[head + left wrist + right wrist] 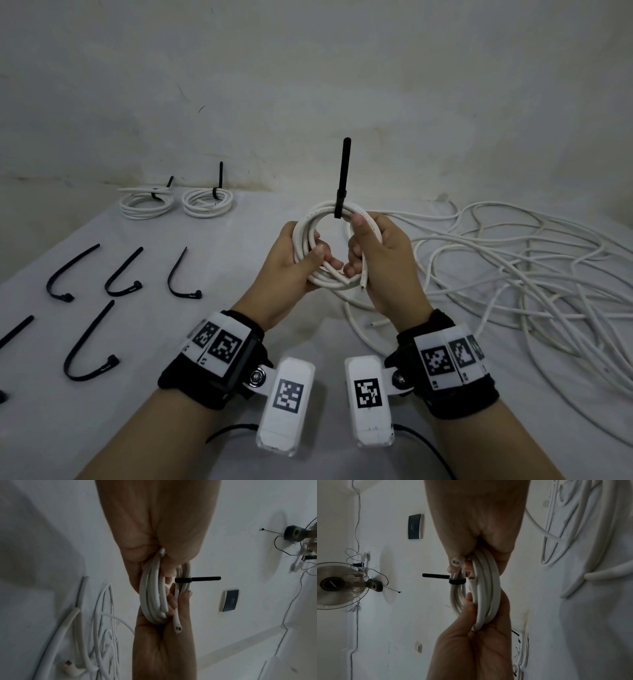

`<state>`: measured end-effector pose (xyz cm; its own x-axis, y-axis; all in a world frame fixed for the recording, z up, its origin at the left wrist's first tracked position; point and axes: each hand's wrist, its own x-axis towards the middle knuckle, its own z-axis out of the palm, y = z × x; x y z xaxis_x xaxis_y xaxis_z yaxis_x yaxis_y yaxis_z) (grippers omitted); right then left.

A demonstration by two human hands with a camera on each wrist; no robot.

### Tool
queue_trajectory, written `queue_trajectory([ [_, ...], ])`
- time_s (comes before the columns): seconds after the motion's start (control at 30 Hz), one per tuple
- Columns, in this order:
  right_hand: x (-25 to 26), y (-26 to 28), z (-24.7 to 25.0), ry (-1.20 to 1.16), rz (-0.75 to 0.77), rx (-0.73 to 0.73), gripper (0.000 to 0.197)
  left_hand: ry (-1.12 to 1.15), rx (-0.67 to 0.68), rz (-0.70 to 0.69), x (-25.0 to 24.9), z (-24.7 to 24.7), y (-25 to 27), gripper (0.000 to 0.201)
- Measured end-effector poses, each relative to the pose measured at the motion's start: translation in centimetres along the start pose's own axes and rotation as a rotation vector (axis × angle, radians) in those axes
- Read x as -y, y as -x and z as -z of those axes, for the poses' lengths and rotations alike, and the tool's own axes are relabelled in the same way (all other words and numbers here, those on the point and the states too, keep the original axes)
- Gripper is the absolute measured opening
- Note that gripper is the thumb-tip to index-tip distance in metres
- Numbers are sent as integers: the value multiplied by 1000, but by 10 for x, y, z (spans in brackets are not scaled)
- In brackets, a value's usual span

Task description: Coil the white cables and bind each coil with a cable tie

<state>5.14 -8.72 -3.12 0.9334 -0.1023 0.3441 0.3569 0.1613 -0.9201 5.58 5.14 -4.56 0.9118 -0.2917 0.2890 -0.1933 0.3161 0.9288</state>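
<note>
Held up at frame centre in the head view: a white cable coil (329,246), gripped on both sides so the loops cannot spring apart. Left hand (294,270) wrapped round the coil's left arc, thumb laid across the strands; right hand (380,260) closed round the right arc, thumb pressing upward just below the black cable tie (340,181). Tie already cinched round the coil's top, its tail sticking straight up — probably a last check or snug-up before setting the bundle down. Cut cable end (177,628) poking out near the right palm, free of the tie (worth tucking in, judging by how it juts).

Two finished coils (176,202) lying side by side at upper left, close to the wall edge of the white table (239,308), each with its own tie — likely the drop zone for this one. Spare cable ties (120,274), bent into hooks, spread over the left of the frame; some cut off by the left edge. Loose white cable tangle (513,267) filling the right side, strands running out past the right edge.

Open room: bare cloth between the finished coils and the raised coil, and just right of them along the wall — a clear path up and left, away from the tangle
</note>
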Motion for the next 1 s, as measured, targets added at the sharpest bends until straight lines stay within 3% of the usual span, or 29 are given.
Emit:
queue_trajectory([
  [0.17,2,1,-1,-83,-33,15,14,29,27,-19,-2,1,-2,6],
  [0.3,2,1,0,-165,-88,-2,14,54,171,17,-2,12,-2,45],
  [0.43,2,0,2,-172,-113,4,17,-85,205,0,-4,15,0,59],
  [0.53,1,1,0,-178,-113,26,15,-248,75,-48,-7,10,2,52],
  [0.63,1,2,-2,-160,-101,40,16,-262,-10,-91,-8,4,3,44],
  [1.0,3,3,-5,-138,-57,25,15,-241,-79,-140,-4,2,2,34],
])
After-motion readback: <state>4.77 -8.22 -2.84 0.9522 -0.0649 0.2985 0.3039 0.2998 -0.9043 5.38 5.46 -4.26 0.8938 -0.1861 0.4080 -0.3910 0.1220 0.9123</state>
